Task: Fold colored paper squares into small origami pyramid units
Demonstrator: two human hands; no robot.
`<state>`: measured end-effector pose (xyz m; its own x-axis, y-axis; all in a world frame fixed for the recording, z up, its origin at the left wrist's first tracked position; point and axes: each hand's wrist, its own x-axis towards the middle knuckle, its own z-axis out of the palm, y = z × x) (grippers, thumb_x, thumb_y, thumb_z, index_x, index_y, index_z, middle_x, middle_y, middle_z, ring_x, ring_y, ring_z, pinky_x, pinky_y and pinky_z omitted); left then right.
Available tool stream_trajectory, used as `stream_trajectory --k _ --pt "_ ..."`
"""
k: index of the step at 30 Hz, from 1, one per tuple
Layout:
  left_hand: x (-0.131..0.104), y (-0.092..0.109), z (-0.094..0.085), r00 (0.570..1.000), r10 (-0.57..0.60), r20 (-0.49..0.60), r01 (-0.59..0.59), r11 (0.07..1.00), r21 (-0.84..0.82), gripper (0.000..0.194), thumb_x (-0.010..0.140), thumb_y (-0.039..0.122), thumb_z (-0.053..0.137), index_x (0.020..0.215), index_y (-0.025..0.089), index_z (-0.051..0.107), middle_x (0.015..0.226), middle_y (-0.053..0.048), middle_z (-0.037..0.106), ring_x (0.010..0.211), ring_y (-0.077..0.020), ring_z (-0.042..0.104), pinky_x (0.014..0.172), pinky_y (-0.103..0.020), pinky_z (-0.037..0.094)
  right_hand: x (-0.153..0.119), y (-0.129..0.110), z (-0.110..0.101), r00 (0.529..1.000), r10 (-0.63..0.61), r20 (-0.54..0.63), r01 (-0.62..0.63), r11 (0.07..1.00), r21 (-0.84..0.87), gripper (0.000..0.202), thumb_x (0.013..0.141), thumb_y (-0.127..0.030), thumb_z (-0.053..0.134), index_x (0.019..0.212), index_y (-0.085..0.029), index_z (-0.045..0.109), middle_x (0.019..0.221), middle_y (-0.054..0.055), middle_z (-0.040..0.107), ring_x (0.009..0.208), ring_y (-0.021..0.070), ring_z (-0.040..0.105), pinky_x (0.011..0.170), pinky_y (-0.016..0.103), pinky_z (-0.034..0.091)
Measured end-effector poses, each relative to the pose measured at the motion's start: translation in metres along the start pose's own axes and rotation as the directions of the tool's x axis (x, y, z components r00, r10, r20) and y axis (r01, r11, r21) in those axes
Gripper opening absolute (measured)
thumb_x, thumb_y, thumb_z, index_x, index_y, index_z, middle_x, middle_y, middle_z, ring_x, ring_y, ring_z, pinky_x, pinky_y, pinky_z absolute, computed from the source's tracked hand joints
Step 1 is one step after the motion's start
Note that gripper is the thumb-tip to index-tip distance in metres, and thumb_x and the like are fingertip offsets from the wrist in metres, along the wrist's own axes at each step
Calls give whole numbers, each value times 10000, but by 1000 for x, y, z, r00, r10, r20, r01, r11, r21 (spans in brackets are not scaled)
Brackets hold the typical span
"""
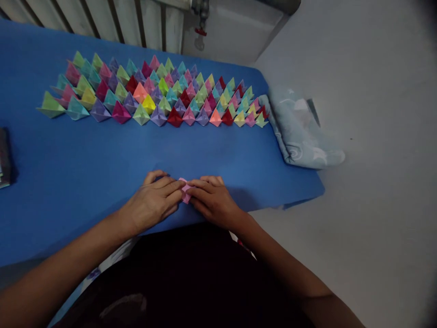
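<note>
A small piece of pink paper (186, 191) lies at the near edge of the blue surface, between my two hands. My left hand (153, 200) presses its fingers onto the paper's left side. From the other side, my right hand (213, 198) holds the paper down with curled fingers. Most of the paper is hidden under the fingertips, so its folds cannot be made out. Beyond the hands stand several rows of folded paper boats (159, 117) in many colours, packed closely together.
The blue cover (136, 146) spreads under everything. At its right end, against the wall (375, 136), lies a folded grey-blue cloth (300, 136). A dark object (4, 157) sits at the left edge. Behind are a radiator (126, 23) and a red valve (200, 32).
</note>
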<state>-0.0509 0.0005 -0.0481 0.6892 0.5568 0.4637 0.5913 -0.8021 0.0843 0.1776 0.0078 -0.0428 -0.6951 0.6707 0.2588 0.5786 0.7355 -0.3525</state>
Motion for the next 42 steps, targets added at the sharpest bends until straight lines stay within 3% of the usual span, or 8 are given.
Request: stream_trajectory --k 6,15,22,25,28,35,42 --pt "-3 2 3 998 -65 13 66 995 -70 151 940 133 523 984 191 655 1176 -74 740 982 -222 679 990 -443 402 -2 1 0 995 97 -15 -94 988 123 282 970 -244 540 1241 -195 600 1194 90 707 1029 230 577 887 394 401" --pt "-4 1 4 997 -72 9 72 994 -84 128 951 136 527 976 181 644 1185 -85 740 995 -232 689 987 -451 411 -1 0 2 992 129 -4 -128 991 46 203 979 -268 525 1088 -200 682 1117 93 711 967 225 594 884 393 413" --pt "-1 2 2 994 -108 -15 105 988 -115 271 947 112 516 1204 159 587 1127 -92 752 966 -226 699 1002 -446 404 1 0 2 988 151 -19 -151 988 15 237 1008 -277 491 1066 -197 706 1048 81 719 901 205 595 833 359 410" --pt "-1 2 3 991 -129 -23 125 982 -138 271 967 154 510 1221 190 596 1127 -71 753 965 -216 697 1001 -438 404 2 1 3 988 153 -19 -152 988 32 245 1018 -281 481 1068 -199 705 1023 73 726 877 199 583 818 354 401" --pt "-1 2 5 987 -159 -20 154 978 -140 198 999 213 487 1118 222 645 1144 -49 749 984 -208 691 992 -433 406 4 1 3 983 186 -4 -185 982 36 219 1014 -269 488 1060 -202 691 1000 61 732 856 195 568 806 349 391" --pt "3 3 6 971 -240 3 237 955 -180 227 1018 281 474 1038 221 692 1108 -46 754 942 -216 673 976 -454 397 7 -3 3 971 237 -3 -237 971 13 236 1020 -287 480 975 -200 694 981 67 695 886 198 554 814 349 390" --pt "6 2 1 953 -298 56 303 927 -222 259 1038 355 436 1131 223 639 1070 -32 759 898 -198 672 985 -427 356 16 -3 0 950 305 64 -308 951 34 220 999 -253 501 893 -189 683 874 50 678 835 182 569 794 334 408"
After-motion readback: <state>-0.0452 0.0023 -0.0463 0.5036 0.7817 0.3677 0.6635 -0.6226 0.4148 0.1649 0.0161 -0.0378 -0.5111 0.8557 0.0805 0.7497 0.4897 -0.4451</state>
